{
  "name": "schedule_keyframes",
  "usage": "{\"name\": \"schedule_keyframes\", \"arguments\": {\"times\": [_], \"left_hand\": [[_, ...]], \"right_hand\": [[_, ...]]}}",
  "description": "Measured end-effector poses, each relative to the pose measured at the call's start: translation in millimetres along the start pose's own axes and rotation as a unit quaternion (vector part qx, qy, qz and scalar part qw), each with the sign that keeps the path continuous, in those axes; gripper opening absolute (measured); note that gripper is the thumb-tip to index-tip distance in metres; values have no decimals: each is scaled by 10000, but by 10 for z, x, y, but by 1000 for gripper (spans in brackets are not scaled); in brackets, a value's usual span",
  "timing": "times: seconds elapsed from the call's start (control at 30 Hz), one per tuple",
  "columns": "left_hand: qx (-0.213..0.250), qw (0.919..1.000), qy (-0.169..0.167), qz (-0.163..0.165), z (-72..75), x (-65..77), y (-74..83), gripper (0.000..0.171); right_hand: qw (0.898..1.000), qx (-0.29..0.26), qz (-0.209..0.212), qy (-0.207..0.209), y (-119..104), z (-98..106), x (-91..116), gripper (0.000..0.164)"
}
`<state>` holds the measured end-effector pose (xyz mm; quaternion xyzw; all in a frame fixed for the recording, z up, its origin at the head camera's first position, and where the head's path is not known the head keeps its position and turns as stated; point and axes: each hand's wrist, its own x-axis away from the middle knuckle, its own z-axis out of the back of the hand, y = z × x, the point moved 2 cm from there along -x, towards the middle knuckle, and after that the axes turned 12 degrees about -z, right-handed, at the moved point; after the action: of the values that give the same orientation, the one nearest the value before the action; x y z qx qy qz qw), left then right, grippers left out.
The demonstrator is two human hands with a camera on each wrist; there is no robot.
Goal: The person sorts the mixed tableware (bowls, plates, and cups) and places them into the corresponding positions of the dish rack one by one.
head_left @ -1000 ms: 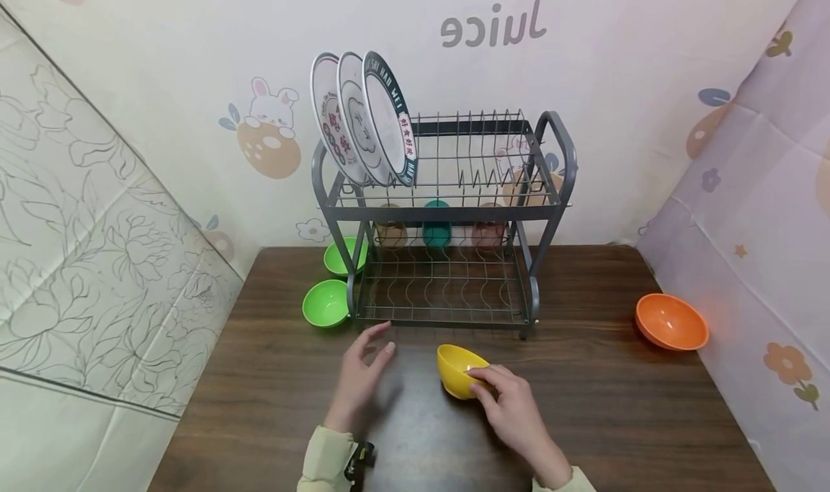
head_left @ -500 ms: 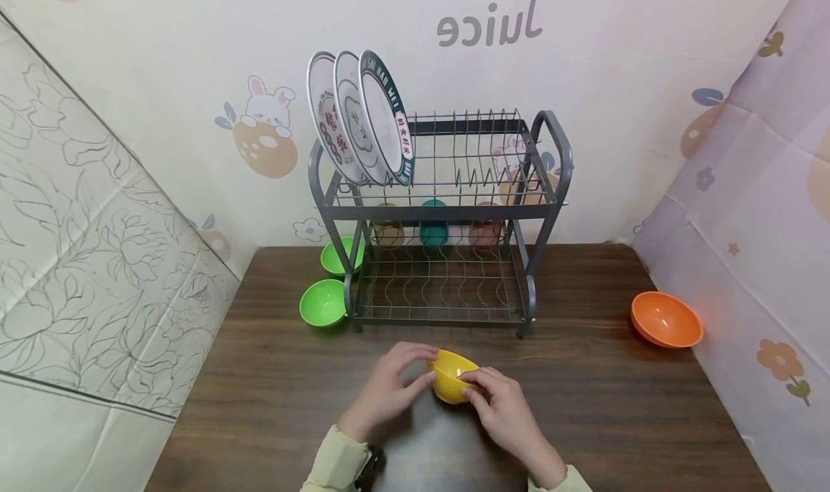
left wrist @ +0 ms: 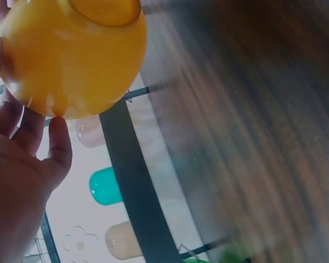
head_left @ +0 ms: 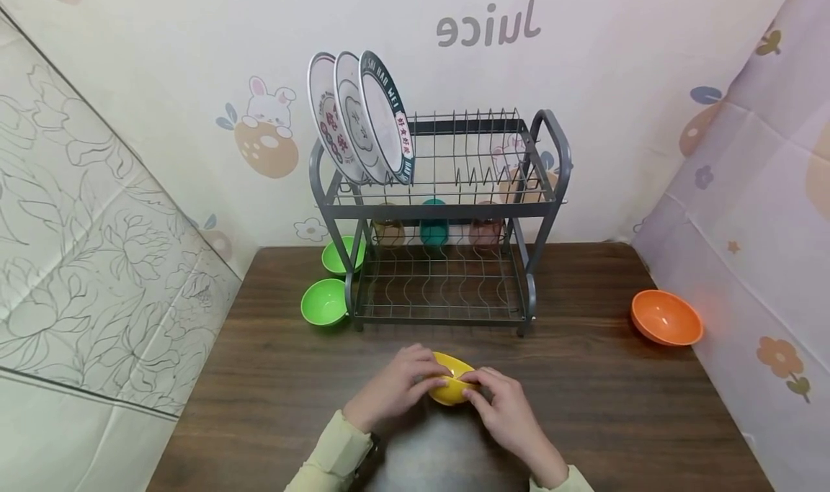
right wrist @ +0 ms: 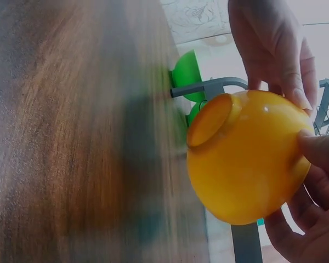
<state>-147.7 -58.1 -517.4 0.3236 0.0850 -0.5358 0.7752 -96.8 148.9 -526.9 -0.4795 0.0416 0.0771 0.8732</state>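
A yellow bowl [head_left: 447, 393] is held tilted above the table, in front of the dish rack. My left hand [head_left: 398, 384] pinches its left rim, thumb outside and fingers over the edge. On the right side, my right hand [head_left: 506, 409] grips the rim in the same way. In the left wrist view the bowl [left wrist: 77, 60] shows its underside and foot ring, with the left hand [left wrist: 22, 159] at its edge. The right wrist view shows the bowl [right wrist: 247, 159] between the left hand [right wrist: 279, 49] and the right hand [right wrist: 312, 203].
A two-tier dish rack [head_left: 441, 212] holds several plates, three upright at its upper left, the front one a plate [head_left: 385, 117]. Cups, one a teal cup [head_left: 434, 225], show behind the lower tier. Two green bowls, the nearer a green bowl [head_left: 324, 303], sit left; an orange bowl [head_left: 666, 319] right.
My left hand has come in from the left and taken hold of the bowl's left rim. The bowl has shifted slightly left and nearer, with the right hand still gripping it.
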Motion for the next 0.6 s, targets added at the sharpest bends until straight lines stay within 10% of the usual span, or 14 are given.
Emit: {"name": "schedule_keyframes", "arguments": {"times": [0.6], "left_hand": [[-1060,9897,-488,-829,249,-428,0,14]], "right_hand": [[9961,88,-165,862,89,158,-15,28]]}}
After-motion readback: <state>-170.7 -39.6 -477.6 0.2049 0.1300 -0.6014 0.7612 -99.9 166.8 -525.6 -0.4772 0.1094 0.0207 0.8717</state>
